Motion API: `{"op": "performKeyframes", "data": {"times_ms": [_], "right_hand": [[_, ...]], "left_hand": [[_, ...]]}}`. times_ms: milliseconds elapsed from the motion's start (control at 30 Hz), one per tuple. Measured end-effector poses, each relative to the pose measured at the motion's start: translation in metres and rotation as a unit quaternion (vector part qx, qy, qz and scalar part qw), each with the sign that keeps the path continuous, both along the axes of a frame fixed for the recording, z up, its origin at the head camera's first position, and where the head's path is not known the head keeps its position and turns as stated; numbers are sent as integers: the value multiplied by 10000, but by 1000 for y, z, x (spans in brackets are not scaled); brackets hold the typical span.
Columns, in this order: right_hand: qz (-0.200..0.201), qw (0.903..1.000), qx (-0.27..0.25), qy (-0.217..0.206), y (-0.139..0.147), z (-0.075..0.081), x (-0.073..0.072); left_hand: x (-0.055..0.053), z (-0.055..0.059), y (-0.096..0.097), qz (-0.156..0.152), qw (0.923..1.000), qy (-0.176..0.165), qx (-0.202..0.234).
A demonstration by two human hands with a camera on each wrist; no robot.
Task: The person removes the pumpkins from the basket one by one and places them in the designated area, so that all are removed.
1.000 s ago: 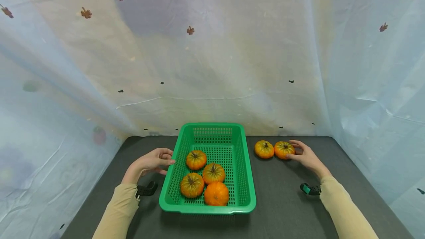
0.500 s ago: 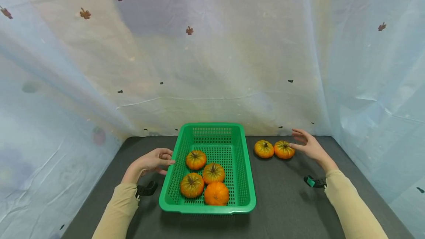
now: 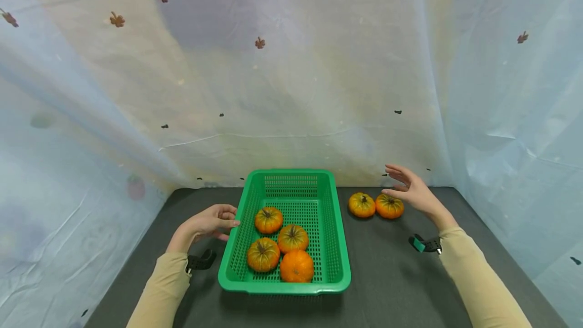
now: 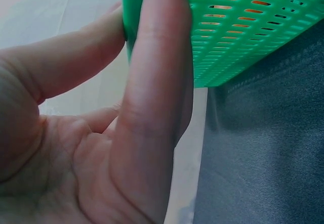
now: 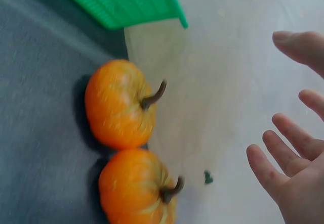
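Note:
My left hand (image 3: 207, 220) pinches the left rim of a green plastic basket (image 3: 343, 252); in the left wrist view the thumb and fingers lie on either side of the rim. Several small orange-and-green pumpkins (image 3: 293, 238) sit in the near and left part of the basket. To its right, two more pumpkins stand side by side on the table, a left one (image 3: 362, 205) and a right one (image 3: 389, 206). Above the right one hovers my right hand (image 3: 412, 191), fingers spread and holding nothing. Both pumpkins have dark stems, clear in the right wrist view.
A dark grey cloth-like surface covers the table (image 3: 378, 267). Behind it and at both sides hangs a pale plastic sheet (image 3: 296, 90) with leaf prints. Black straps (image 3: 425, 243) show at both wrists.
My right hand has let go of the right pumpkin, drawn back to the right, then risen and shifted left over it. The pumpkins, basket and left hand stay in place.

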State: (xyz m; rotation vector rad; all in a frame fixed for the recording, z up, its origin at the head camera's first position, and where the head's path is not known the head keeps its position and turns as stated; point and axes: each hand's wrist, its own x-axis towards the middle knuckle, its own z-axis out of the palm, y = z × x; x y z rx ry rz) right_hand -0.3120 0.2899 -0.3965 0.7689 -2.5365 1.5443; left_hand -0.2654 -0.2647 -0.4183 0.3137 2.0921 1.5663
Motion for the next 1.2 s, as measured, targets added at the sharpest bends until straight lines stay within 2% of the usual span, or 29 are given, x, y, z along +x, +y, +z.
{"op": "performKeyframes", "data": {"times_ms": [400, 867, 1200], "right_hand": [[534, 9977, 24, 421, -30, 18, 0], [1089, 9934, -189, 315, -69, 31, 2], [1458, 9890, 35, 266, -104, 34, 7]], "left_hand": [[0, -1, -2, 42, 10000, 31, -52], [1, 1, -1, -65, 10000, 65, 29], [2, 1, 0, -46, 10000, 48, 34]]}}
